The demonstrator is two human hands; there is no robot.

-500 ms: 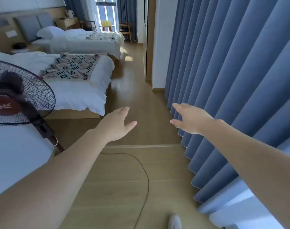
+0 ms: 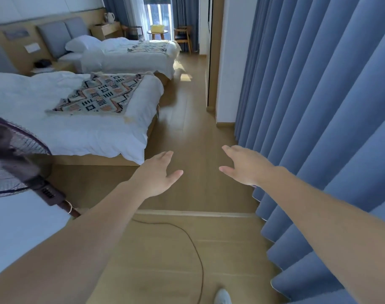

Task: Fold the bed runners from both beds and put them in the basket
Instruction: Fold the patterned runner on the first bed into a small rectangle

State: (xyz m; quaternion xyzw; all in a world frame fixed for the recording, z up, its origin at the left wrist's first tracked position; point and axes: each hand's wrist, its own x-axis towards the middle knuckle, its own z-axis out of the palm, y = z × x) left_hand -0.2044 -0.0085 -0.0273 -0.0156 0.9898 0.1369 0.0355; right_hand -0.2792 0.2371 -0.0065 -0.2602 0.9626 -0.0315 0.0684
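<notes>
Cable (image 2: 193,242) loops across the wood floor just ahead of the shoe (image 2: 222,296), heading left toward the pedestal fan (image 2: 13,159). That's the main trip risk, and a snagged foot would yank the fan over. Floor strip (image 2: 196,213) just beyond it is a second toe-catcher.

Both hands are empty: left hand (image 2: 158,174) and right hand (image 2: 245,166) reach forward, fingers spread and relaxed, gripping nothing. Right arm runs close along the blue curtain (image 2: 318,128), so a wide swing catches the fabric.

Neither runner is folded yet. Near bed runner (image 2: 99,95) lies flat and skewed across the foot of the near bed (image 2: 88,137), well ahead of the hands. Grabbing it by one corner would likely drag the white duvet with it. Far bed runner (image 2: 149,46) lies across the foot of the second bed.

Yellow tub (image 2: 157,28) on the round table by the window is possibly the basket, but it's too small to confirm.
</notes>
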